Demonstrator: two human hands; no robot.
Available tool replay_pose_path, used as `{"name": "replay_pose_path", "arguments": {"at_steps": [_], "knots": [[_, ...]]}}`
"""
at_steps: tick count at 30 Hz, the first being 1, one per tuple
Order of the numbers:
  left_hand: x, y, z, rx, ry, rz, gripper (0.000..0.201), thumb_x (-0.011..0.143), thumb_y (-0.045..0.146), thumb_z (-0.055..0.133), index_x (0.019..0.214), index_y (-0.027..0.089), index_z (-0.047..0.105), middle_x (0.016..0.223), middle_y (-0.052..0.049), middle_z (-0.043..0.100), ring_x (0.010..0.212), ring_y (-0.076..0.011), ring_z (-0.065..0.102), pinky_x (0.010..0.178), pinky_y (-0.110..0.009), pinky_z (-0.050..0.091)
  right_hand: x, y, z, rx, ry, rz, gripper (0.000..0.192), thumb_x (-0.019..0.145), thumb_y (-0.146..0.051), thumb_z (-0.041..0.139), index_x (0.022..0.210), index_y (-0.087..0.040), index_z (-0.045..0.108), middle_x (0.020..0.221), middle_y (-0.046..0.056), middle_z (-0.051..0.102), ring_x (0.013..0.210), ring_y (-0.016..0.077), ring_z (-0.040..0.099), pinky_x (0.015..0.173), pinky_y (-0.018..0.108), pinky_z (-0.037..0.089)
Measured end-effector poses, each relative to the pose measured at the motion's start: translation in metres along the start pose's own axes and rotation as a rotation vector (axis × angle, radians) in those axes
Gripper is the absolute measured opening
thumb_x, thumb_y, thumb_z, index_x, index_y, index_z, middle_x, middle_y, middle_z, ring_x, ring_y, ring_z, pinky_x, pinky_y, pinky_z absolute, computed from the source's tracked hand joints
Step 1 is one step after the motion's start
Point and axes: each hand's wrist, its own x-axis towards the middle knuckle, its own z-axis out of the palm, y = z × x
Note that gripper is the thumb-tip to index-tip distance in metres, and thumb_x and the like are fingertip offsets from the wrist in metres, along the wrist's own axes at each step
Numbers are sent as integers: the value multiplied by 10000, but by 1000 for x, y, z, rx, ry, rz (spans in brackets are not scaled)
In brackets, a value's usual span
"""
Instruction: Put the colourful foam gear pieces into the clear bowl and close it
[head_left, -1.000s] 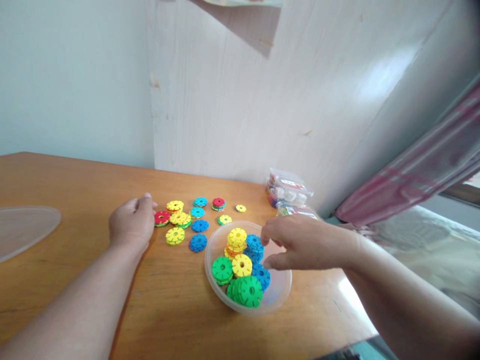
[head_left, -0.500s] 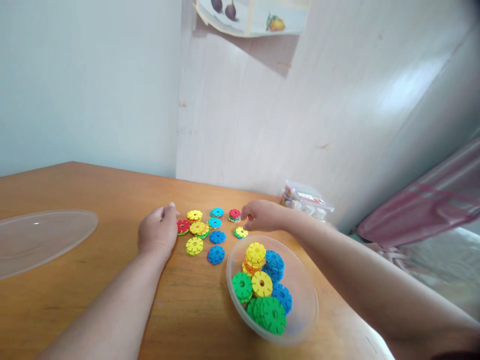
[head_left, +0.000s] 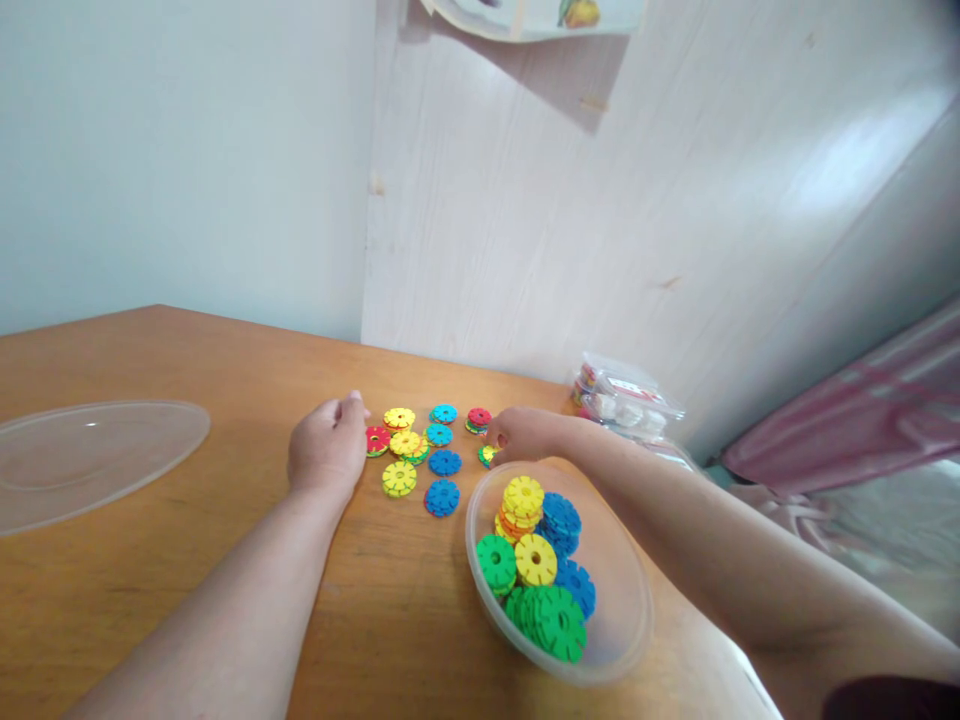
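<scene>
Notched discs are spread over the counter and heaped inside a translucent bowl. At the bowl's near side, green discs are fanned against one another; yellow discs are piled toward the far side, with blue discs set to their right. On the counter, four blue-topped pieces are lined up in a column, and yellow-topped piles are placed to its left. The left hand is held low with its fingers curled in, just beside a red disc; whether anything is gripped in it cannot be told. The right hand is extended past the bowl, its fingers bent down at a yellow-and-green piece, near a red-topped stack. Its fingertips are partly hidden, so whether a disc is pinched cannot be told. Clear packs are stacked by the wall, and a flat translucent lid is laid at the left.
</scene>
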Motion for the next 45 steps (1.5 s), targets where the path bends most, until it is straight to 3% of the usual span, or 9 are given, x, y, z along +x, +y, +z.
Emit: {"name": "replay_pose_path", "arguments": {"at_steps": [5,12,15,19,27,33,38,42,45], "knots": [[0,0,0,-16,7,6,448,870,565,414,755,224,681,738,-60,713,711,-243,645,607,-315,446,-18,1,-13,42,91,65,448,737,-462,711,1085,-180,703,1065,94,721,920,232,658,680,275,440],[-1,2,-1,-4,2,-3,433,866,554,425,732,230,680,710,-48,698,688,-236,631,585,-316,431,-107,-24,-41,206,258,-45,397,792,-419,663,1124,-202,643,984,46,678,815,167,604,661,260,421],[1,-1,0,-8,2,-4,443,858,569,429,734,231,687,701,-50,693,672,-233,620,572,-318,426,-136,-38,-43,200,245,-31,354,796,-402,657,1104,-227,637,966,35,677,790,166,597,631,267,404],[3,-2,1,-15,3,2,436,857,562,439,737,228,693,710,-46,700,681,-228,631,567,-318,423,-149,-49,-35,146,134,-54,347,796,-465,655,1076,-260,649,984,29,695,794,182,609,604,283,379],[4,-4,3,-19,15,2,449,852,567,437,752,218,700,710,-48,708,692,-233,634,571,-320,424,-149,-50,-27,155,39,-110,415,788,-515,668,1093,-234,674,965,36,698,813,192,616,646,288,389],[4,-3,1,-7,4,2,444,860,563,435,758,223,702,705,-42,701,682,-228,631,566,-314,417,-144,-29,-36,298,181,3,295,873,-408,585,1071,-207,668,843,23,675,692,139,578,580,256,378],[4,-3,1,-2,4,8,441,866,560,436,755,227,702,716,-44,708,689,-228,637,566,-311,418,-93,19,-20,256,381,196,222,855,-277,573,1001,-159,692,876,48,702,736,151,601,626,262,414],[5,-6,2,0,3,4,448,866,566,432,761,227,704,736,-52,722,700,-236,643,564,-313,423,-43,49,4,194,270,322,313,835,-297,620,1094,-146,711,1006,75,738,859,183,661,693,256,456],[6,-7,2,12,2,8,450,868,566,429,751,230,704,731,-54,722,706,-242,646,566,-317,426,-16,61,19,172,236,347,503,789,-421,691,1193,-121,688,1121,121,722,977,234,665,782,272,473]]}}
